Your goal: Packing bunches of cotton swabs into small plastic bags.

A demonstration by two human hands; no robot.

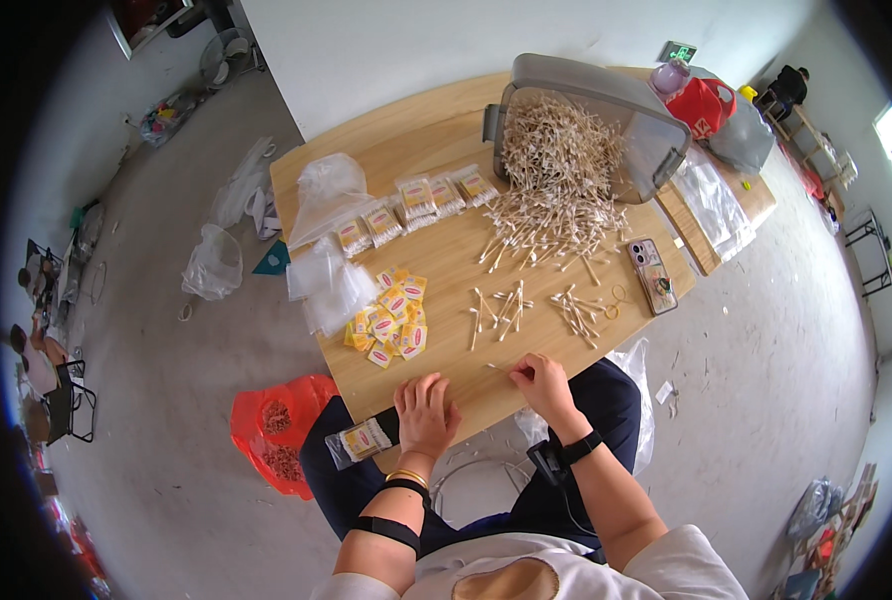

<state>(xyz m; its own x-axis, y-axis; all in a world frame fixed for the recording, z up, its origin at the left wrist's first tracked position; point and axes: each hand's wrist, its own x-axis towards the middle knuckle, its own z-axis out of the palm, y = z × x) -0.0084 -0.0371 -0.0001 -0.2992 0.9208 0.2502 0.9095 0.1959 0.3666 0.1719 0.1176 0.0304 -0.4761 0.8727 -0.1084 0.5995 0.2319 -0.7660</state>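
My right hand (541,385) is closed in a pinch at the table's front edge, on a cotton swab (494,366) whose white tip points left. My left hand (425,408) lies at the same edge with its fingers stretched out, holding nothing. Beyond the right hand are small groups of cotton swabs (511,308). A large heap of swabs (564,165) spills from a tipped grey plastic bin (598,72). Yellow and white printed cards (391,312) lie scattered beyond my left hand. A filled clear packet (360,441) rests by my left thigh.
Clear plastic bags (328,283) and a row of filled swab packets (418,199) lie on the wooden table (436,270). A phone (652,276) and rubber bands (615,305) are at the right. A red bag (276,432) stands on the floor at left.
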